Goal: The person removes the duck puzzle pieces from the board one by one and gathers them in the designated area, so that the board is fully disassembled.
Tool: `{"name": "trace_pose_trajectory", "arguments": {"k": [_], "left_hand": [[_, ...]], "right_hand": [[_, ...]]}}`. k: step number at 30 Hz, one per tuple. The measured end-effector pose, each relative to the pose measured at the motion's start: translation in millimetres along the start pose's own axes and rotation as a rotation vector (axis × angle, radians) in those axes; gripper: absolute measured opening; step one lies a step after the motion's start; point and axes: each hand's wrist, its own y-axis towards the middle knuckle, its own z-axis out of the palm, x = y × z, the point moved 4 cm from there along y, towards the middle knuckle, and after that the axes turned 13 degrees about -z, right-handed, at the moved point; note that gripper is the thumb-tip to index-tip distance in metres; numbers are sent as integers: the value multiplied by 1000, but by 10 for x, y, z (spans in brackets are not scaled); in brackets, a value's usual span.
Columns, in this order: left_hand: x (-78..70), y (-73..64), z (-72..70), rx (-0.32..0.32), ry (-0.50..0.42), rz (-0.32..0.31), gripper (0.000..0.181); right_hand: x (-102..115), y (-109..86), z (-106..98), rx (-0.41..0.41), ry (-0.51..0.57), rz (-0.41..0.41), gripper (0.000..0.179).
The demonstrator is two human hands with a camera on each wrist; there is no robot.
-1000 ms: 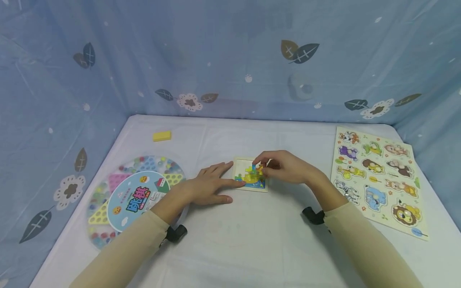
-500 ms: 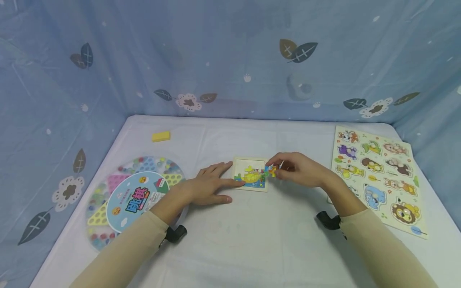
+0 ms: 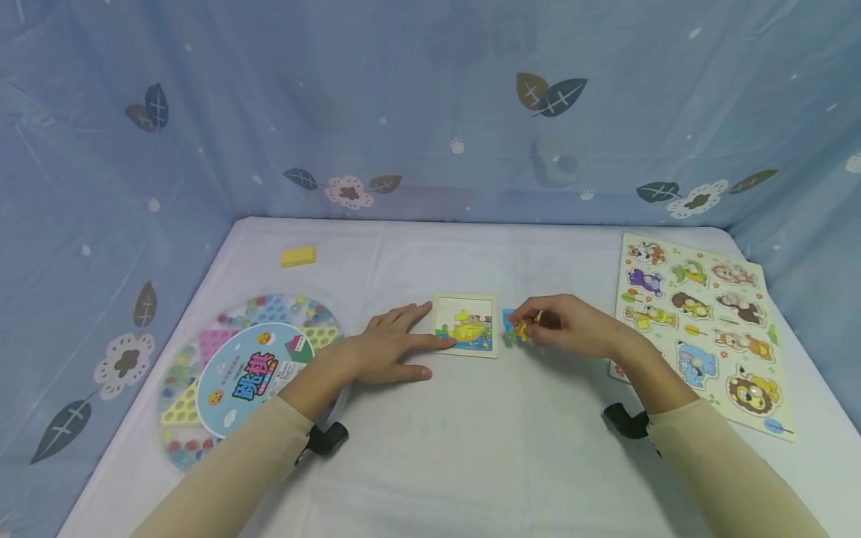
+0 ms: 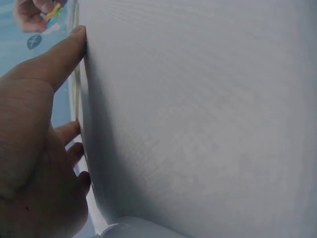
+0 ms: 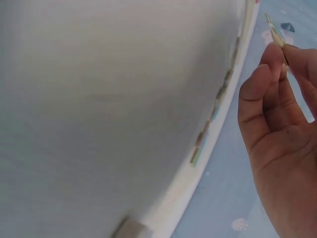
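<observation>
A small square jigsaw puzzle tray with a pale wooden rim lies mid-table. Its lower part is filled with blue and yellow picture pieces, while the upper part shows bare board. My left hand lies flat with spread fingers at the tray's left side, the index fingertip on its lower left corner. Just right of the tray, my right hand pinches a colourful jigsaw piece between thumb and fingers. The right wrist view shows this thin piece edge-on at the fingertips.
At the left, a round Chinese checkers set is partly covered by my left forearm. A yellow block lies at the back left. An animal peg puzzle board stretches along the right side. Blue curtain encloses the table.
My right hand has lifted the jigsaw piece from over the tray and carried it right, past the rim. My left hand has stayed in place.
</observation>
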Motion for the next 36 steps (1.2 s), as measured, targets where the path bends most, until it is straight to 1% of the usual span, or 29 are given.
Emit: {"name": "trace_pose_trajectory", "arguments": {"k": [3,10,16,22,25,28,32,36], "left_hand": [[5,0,9,-2,-5,3,59],[11,-6,11,2,-15,4,58],[8,-16,-8,5,-12,1,58],[-4,-26,1,15,-31,-5,58],[-7,-32,11,17,-36,-12,58],[-10,-35,8,5,-31,-10,58],[-14,-29,3,1,-32,-2,57],[-16,-19,0,6,-30,-4,57]], "right_hand": [[-6,-20,19,11,-25,-2,24],[1,-9,58,52,-136,10,22],[1,2,68,78,-181,23,18],[12,28,74,107,-217,39,15],[30,54,76,114,-243,28,12],[39,72,74,113,-267,27,9],[37,73,74,115,-284,57,3],[28,64,77,111,-296,90,5]]}}
